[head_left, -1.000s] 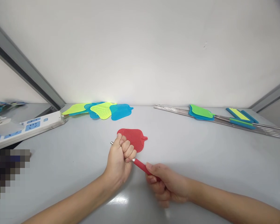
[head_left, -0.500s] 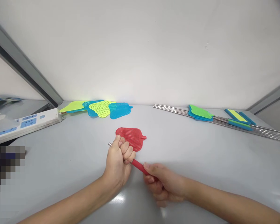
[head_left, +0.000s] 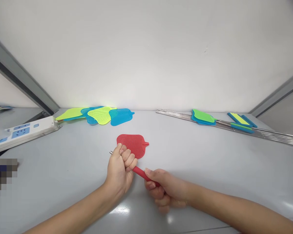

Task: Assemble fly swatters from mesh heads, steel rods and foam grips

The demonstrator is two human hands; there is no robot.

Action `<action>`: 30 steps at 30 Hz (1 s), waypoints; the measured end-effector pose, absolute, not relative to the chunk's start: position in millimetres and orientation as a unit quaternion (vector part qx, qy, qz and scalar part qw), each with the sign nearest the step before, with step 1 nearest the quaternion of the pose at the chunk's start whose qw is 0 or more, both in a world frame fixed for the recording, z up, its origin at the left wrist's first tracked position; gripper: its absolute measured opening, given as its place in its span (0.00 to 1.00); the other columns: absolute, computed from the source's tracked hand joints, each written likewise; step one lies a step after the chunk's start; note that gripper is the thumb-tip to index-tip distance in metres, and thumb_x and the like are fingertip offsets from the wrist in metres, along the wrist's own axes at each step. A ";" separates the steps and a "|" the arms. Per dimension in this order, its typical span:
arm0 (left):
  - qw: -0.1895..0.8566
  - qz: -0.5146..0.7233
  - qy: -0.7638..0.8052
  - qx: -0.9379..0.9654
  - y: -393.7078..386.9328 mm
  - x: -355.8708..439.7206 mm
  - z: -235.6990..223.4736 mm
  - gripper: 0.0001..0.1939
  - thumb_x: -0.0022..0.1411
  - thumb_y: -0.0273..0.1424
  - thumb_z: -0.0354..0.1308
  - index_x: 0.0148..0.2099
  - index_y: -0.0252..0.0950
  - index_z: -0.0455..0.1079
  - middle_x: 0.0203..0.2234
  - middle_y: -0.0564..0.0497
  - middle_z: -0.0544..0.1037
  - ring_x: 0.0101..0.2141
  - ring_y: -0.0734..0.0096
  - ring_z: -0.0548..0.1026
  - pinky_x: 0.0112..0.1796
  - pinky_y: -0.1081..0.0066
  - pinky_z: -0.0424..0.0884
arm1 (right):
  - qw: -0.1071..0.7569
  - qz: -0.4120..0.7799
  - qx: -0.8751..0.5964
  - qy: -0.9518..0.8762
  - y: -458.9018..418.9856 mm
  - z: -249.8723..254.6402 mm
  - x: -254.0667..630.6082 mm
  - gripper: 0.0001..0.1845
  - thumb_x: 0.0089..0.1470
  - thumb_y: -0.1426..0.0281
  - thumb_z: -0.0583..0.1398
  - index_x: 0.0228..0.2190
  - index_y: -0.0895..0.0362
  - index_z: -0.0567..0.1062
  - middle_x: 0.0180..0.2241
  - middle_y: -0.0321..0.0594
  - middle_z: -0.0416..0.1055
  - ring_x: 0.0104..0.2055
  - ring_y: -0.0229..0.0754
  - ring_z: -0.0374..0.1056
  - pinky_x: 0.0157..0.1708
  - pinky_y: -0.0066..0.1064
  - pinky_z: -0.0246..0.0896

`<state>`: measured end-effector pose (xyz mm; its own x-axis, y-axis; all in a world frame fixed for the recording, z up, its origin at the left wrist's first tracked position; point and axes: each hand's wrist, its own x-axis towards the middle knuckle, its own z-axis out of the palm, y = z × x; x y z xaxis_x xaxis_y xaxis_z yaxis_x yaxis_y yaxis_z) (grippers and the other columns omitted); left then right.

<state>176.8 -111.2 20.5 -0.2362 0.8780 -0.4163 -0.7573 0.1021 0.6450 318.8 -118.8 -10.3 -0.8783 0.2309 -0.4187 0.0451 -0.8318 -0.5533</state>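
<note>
My left hand is closed in a fist around a thin metal rod, whose tip shows beyond the thumb side. A red grip sleeve sits on the rod's other end, close to the fist. Around that red grip my right hand is wrapped, thumb along its top; its far end is hidden in the palm. Just behind the left fist lies a red perforated fly swatter head, flat on the table, its narrow neck pointing right. The left hand covers its near left part.
Overlapping yellow and blue swatter heads lie at the back left by the wall. A white power strip stands at the left edge. At the back right are metal rods, a green swatter head and blue-and-yellow grips.
The whole view has shifted slightly, so things appear a little farther left. Both hands keep their hold on the rod and red grip, with little visible change between them.
</note>
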 end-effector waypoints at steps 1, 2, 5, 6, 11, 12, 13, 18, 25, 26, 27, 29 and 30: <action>0.614 0.666 0.416 0.073 -110.9 176.6 19.4 0.17 0.59 0.27 0.43 0.19 0.36 0.46 0.11 0.61 0.40 0.11 0.82 0.41 0.10 0.77 0.41 | 0.052 0.926 -0.242 -0.285 -119.0 -10.5 318.6 0.22 0.51 0.52 0.45 0.19 0.57 0.54 0.10 0.24 0.42 0.10 0.27 0.34 0.10 0.21 0.37; 0.613 0.667 0.417 0.075 -110.6 176.4 18.4 0.17 0.59 0.27 0.43 0.19 0.36 0.46 0.12 0.61 0.40 0.11 0.82 0.41 0.10 0.78 0.41 | 0.053 0.926 -0.242 -0.285 -119.3 -10.6 318.3 0.22 0.51 0.52 0.45 0.19 0.57 0.54 0.10 0.24 0.42 0.09 0.27 0.34 0.10 0.21 0.38; 0.609 0.668 0.420 0.078 -109.8 176.1 16.7 0.17 0.58 0.28 0.45 0.19 0.36 0.45 0.12 0.61 0.40 0.11 0.83 0.41 0.10 0.78 0.42 | 0.056 0.928 -0.237 -0.283 -120.1 -11.5 317.6 0.22 0.51 0.52 0.45 0.20 0.57 0.54 0.10 0.24 0.43 0.09 0.26 0.35 0.10 0.21 0.38; 0.610 0.668 0.419 0.077 -109.7 175.9 16.3 0.17 0.58 0.28 0.45 0.19 0.36 0.45 0.12 0.61 0.40 0.11 0.83 0.41 0.10 0.78 0.42 | 0.057 0.928 -0.236 -0.283 -120.3 -12.0 317.4 0.22 0.51 0.52 0.45 0.20 0.57 0.54 0.10 0.24 0.43 0.09 0.26 0.35 0.10 0.21 0.38; 0.618 0.669 0.407 0.072 -110.5 173.2 13.5 0.16 0.57 0.27 0.45 0.19 0.36 0.46 0.12 0.61 0.40 0.11 0.82 0.41 0.10 0.78 0.43 | 0.060 0.931 -0.225 -0.280 -120.1 -12.9 317.2 0.21 0.52 0.53 0.45 0.20 0.57 0.55 0.10 0.24 0.42 0.10 0.27 0.35 0.10 0.21 0.37; 0.620 0.669 0.404 0.070 -110.6 172.4 12.4 0.16 0.57 0.27 0.46 0.20 0.36 0.46 0.12 0.61 0.39 0.11 0.82 0.41 0.10 0.78 0.43 | 0.057 0.934 -0.222 -0.275 -119.8 -12.4 317.4 0.21 0.52 0.53 0.45 0.20 0.57 0.55 0.10 0.24 0.42 0.10 0.27 0.35 0.10 0.21 0.37; 0.623 0.668 0.400 0.068 -110.6 171.5 11.3 0.15 0.57 0.27 0.46 0.20 0.36 0.47 0.12 0.61 0.39 0.11 0.82 0.41 0.10 0.79 0.44 | 0.051 0.936 -0.220 -0.270 -119.5 -11.8 317.6 0.21 0.52 0.53 0.45 0.20 0.57 0.55 0.10 0.24 0.42 0.10 0.27 0.35 0.11 0.21 0.37; 0.648 0.655 0.383 0.068 -110.7 166.5 7.7 0.14 0.56 0.26 0.46 0.20 0.36 0.49 0.12 0.61 0.39 0.11 0.82 0.42 0.10 0.79 0.46 | 0.037 0.944 -0.203 -0.256 -117.4 -9.4 319.2 0.21 0.54 0.54 0.43 0.21 0.57 0.56 0.10 0.25 0.42 0.10 0.28 0.35 0.12 0.22 0.39; 0.702 0.625 0.333 0.081 -111.0 160.9 13.9 0.14 0.56 0.29 0.50 0.21 0.35 0.52 0.13 0.61 0.43 0.13 0.84 0.44 0.13 0.80 0.52 | 0.048 0.956 -0.174 -0.230 -116.7 -12.2 321.0 0.20 0.54 0.56 0.43 0.21 0.57 0.57 0.10 0.25 0.41 0.11 0.28 0.34 0.12 0.22 0.35; 0.706 0.622 0.326 0.087 -111.2 160.2 15.6 0.14 0.56 0.29 0.50 0.21 0.35 0.52 0.13 0.61 0.43 0.13 0.84 0.45 0.13 0.79 0.53 | 0.052 0.959 -0.171 -0.222 -116.6 -12.4 321.4 0.20 0.54 0.56 0.43 0.21 0.57 0.57 0.09 0.25 0.41 0.11 0.28 0.34 0.12 0.22 0.34; 0.711 0.618 0.320 0.096 -111.4 159.6 17.5 0.14 0.56 0.29 0.50 0.21 0.34 0.52 0.14 0.60 0.44 0.13 0.83 0.46 0.14 0.79 0.55 | 0.057 0.961 -0.168 -0.213 -116.4 -12.4 321.8 0.20 0.54 0.57 0.43 0.20 0.57 0.57 0.09 0.25 0.41 0.11 0.29 0.35 0.12 0.22 0.33; 0.716 0.615 0.310 0.114 -111.8 158.7 21.7 0.13 0.57 0.28 0.49 0.21 0.34 0.54 0.14 0.59 0.48 0.15 0.82 0.50 0.17 0.77 0.58 | 0.069 0.965 -0.164 -0.195 -115.8 -12.0 322.6 0.19 0.54 0.58 0.44 0.20 0.58 0.57 0.09 0.26 0.41 0.11 0.28 0.36 0.13 0.22 0.33; 0.717 0.614 0.307 0.124 -112.0 158.5 23.9 0.12 0.57 0.28 0.48 0.22 0.34 0.55 0.15 0.58 0.50 0.16 0.81 0.52 0.18 0.76 0.60 | 0.078 0.965 -0.163 -0.188 -115.6 -11.7 322.9 0.18 0.54 0.59 0.45 0.20 0.58 0.58 0.09 0.26 0.41 0.11 0.28 0.36 0.13 0.22 0.33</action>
